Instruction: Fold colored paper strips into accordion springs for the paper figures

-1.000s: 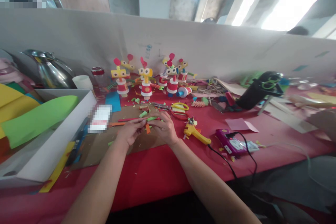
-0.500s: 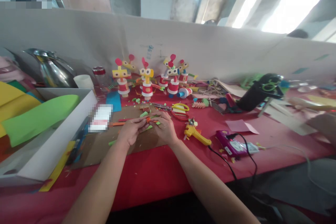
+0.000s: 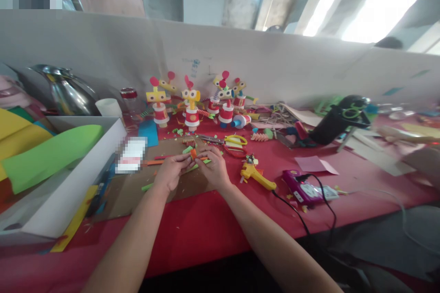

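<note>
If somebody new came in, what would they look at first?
Probably the bright cup figures with big round eyes, most standing at the back of the red table, in front of the pale wall. Then perhaps the yellow glue gun, lying to the right of the right hand. In the middle, a small orange strip shows at the left hand.

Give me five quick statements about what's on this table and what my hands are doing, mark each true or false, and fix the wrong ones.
1. The left hand pinches blue paper. False: it pinches orange paper.
2. The glue gun lies to the right of the right hand. True.
3. All the toys stand upright. False: one fallen toy lies on its side.
4. The metal jug stands left of the white cup. True.
5. Nothing is plugged into the purple power strip. False: a black plug is in it.
</note>
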### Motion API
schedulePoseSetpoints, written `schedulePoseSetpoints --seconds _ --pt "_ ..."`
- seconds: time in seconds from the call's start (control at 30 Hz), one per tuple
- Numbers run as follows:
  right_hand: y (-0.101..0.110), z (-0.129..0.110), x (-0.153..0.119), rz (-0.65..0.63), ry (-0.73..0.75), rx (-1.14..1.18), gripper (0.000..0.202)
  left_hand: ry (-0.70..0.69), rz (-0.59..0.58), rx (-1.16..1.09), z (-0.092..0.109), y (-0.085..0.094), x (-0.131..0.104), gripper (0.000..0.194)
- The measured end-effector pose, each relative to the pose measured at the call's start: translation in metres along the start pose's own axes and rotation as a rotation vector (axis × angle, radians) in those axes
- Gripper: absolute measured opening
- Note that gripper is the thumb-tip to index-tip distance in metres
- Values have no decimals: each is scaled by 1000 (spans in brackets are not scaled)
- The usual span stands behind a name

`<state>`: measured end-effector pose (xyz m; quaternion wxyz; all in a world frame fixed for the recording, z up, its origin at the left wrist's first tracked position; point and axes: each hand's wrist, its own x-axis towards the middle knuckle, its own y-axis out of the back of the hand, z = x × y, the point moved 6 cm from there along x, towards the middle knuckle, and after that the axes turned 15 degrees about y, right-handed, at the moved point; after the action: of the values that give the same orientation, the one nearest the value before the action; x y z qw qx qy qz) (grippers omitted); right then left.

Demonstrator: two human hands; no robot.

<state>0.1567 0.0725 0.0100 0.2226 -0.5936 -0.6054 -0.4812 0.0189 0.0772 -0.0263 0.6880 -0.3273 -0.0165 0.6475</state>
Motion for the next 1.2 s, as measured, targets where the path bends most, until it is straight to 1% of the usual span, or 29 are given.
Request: schedulePoseSetpoints --seconds 0.17,0.27,0.33,0.47,0.6,0.67,0.83,0.93,1.07,1.13,1.2 --pt "-3 3 -3 23 -51 47 2 -2 7 -11 -1 1 2 22" --pt "-3 8 -7 41 -125 51 16 -3 12 -11 -2 2 3 20" --pt "-4 10 -9 39 -148 55 20 -2 6 -5 -3 2 3 22" --pt "-5 7 -7 26 -109 71 16 -5 -33 39 -3 0 2 32" --pt "-7 4 -6 23 -101 80 13 -34 -8 69 -2 1 1 38" --pt "-8 4 -7 18 -115 81 12 -43 13 71 -1 1 2 39" --pt "-9 5 -8 -3 -178 127 17 -53 52 72 3 0 1 34" --pt "-7 9 -9 26 -244 220 17 -98 63 140 9 -3 -4 35" --pt "-6 18 -9 94 -343 383 22 -216 37 278 15 -7 -10 38" --pt "-8 22 -8 61 -401 456 25 -259 32 343 17 -7 -11 34" --pt "-10 22 -7 5 -444 505 24 -288 39 387 18 -5 -11 30"
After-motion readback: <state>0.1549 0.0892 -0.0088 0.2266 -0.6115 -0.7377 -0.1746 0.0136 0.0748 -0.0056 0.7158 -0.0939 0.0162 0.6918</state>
